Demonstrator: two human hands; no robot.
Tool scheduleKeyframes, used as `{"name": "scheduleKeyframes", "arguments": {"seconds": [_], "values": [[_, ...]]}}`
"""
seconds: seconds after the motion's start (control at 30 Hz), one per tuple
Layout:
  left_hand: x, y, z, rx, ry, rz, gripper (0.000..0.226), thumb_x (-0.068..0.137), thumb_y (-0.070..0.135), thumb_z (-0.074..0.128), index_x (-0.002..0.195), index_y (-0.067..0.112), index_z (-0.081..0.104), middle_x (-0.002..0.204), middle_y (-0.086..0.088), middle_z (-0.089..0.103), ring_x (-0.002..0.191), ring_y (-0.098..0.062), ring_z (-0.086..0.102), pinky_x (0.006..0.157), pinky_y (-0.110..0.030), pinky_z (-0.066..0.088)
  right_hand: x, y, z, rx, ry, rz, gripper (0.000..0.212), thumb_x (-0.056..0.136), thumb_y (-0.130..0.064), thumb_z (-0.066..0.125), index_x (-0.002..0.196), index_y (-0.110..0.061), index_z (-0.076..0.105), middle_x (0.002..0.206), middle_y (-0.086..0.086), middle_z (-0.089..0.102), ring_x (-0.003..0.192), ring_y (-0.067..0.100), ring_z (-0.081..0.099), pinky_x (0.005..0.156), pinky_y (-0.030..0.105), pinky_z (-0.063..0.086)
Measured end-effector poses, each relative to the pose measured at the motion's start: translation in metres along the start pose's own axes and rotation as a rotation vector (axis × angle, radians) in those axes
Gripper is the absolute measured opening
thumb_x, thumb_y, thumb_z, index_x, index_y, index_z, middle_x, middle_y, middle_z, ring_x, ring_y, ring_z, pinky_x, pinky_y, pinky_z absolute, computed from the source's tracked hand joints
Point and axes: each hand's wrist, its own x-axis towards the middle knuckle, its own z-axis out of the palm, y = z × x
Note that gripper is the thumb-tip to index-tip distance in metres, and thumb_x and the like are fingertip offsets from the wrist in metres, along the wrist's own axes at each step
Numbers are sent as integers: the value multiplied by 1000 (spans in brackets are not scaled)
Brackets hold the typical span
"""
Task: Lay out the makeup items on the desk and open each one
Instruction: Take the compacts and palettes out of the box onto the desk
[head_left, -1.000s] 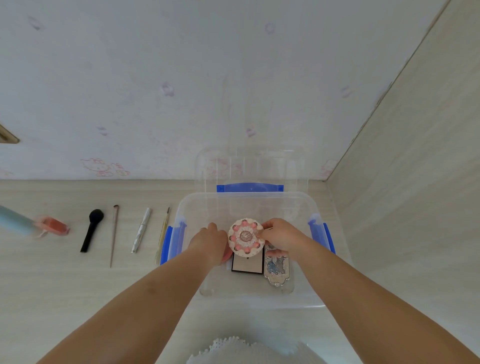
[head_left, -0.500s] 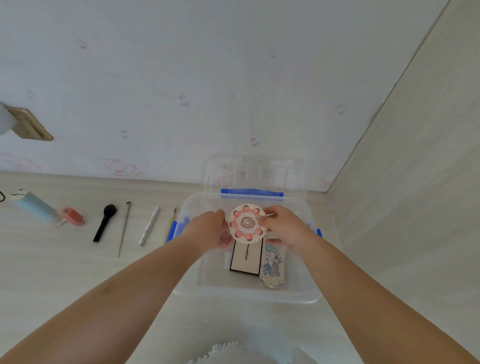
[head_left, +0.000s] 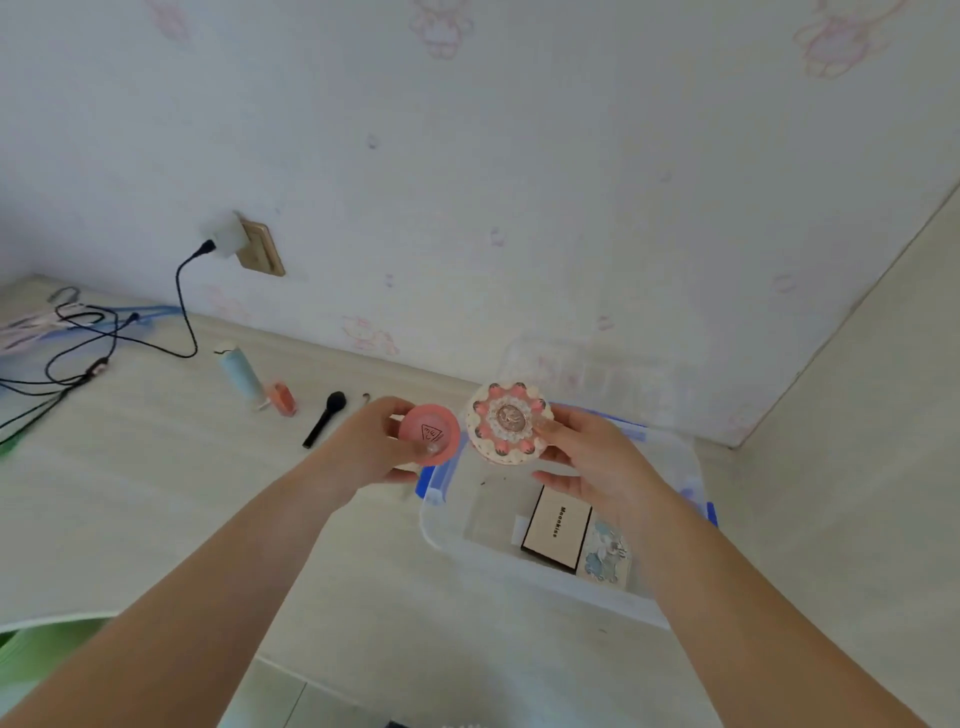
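Observation:
My left hand (head_left: 371, 447) grips a small round pink compact (head_left: 430, 434) above the desk, just left of the clear plastic box (head_left: 524, 571). My right hand (head_left: 592, 460) holds a round cream and pink flower-patterned compact (head_left: 507, 422) over the box's left part. Both compacts are closed and lifted side by side. Inside the box lie a cream rectangular palette (head_left: 557, 527) with black edge and a pale blue ornate case (head_left: 605, 556), partly hidden by my right forearm.
On the desk to the left lie a light blue tube (head_left: 240, 371), an orange bottle (head_left: 283, 398), a black brush (head_left: 324, 418) and a thin tool's tip (head_left: 365, 398). Black cables (head_left: 93, 343) run from a wall charger (head_left: 224, 236). Walls close the back and right.
Both hands rose out of the box, each with a compact; the pink compact now shows in my left hand. The view swung left, revealing the charger and cables.

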Motion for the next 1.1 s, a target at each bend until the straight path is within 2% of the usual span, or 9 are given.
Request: {"name": "scheduleKeyframes", "arguments": {"seconds": [0.13, 0.2, 0.37, 0.5, 0.63, 0.73, 0.83, 0.97, 1.1], "values": [[-11, -23, -31, -132, 53, -38, 29, 81, 6, 69, 103, 21, 56, 98, -4, 64, 89, -13, 64, 65, -28, 58, 2, 0, 32, -60, -52, -34, 10, 90, -27, 60, 96, -25, 67, 97, -2, 70, 90, 12, 64, 66, 26, 56], [-14, -38, -53, -201, 80, -60, 29, 82, 6, 67, 104, 21, 57, 101, -6, 64, 92, -13, 65, 64, -27, 58, 9, -2, 52, -82, -76, -51, 11, 89, -26, 60, 98, -24, 67, 96, -2, 70, 86, 9, 65, 63, 24, 56], [-13, -83, -116, -331, 213, -122, 25, 82, 9, 69, 103, 19, 59, 104, -7, 67, 92, -16, 68, 65, -29, 57, 32, -8, 117, -110, -132, -18, 28, 88, -24, 62, 115, -14, 59, 104, 8, 65, 84, 12, 61, 62, 28, 58], [0, -118, -167, -396, 292, -208, 23, 83, 9, 68, 104, 12, 59, 108, -9, 66, 96, -20, 65, 71, -30, 54, 57, -4, 178, -158, -180, 33, 31, 88, -24, 62, 115, -12, 55, 105, 7, 63, 82, 13, 60, 62, 31, 58], [30, -145, -217, -400, 329, -268, 28, 84, 9, 67, 111, 10, 58, 111, -10, 64, 97, -21, 62, 74, -29, 52, 91, 16, 237, -225, -164, 103, 24, 89, -26, 62, 110, -17, 53, 101, 4, 62, 83, 11, 59, 68, 32, 58], [59, -163, -251, -347, 295, -320, 32, 84, 10, 67, 115, 11, 58, 110, -9, 63, 96, -21, 60, 76, -28, 52, 116, 43, 278, -248, -114, 203, 22, 88, -25, 62, 106, -21, 51, 98, 4, 61, 83, 12, 59, 70, 31, 57], [88, -181, -279, -257, 255, -370, 31, 83, 10, 68, 113, 12, 60, 106, -9, 64, 93, -20, 60, 77, -30, 52, 135, 71, 311, -292, -51, 302, 23, 89, -23, 61, 108, -22, 50, 105, 7, 61, 86, 15, 61, 66, 27, 56], [116, -199, -303, -151, 169, -395, 29, 82, 0, 63, 109, 9, 62, 94, -10, 64, 82, -24, 57, 68, -28, 50, 152, 94, 340, -269, 27, 411, 22, 88, -21, 61, 107, -21, 49, 103, 6, 62, 87, 16, 61, 66, 25, 55], [135, -209, -321, 11, 76, -366, 27, 82, 1, 63, 106, 11, 66, 86, -7, 65, 74, -23, 57, 65, -28, 49, 162, 106, 355, -268, 73, 447, 22, 88, -18, 59, 108, -19, 50, 106, 2, 61, 92, 17, 62, 65, 24, 54]]}}
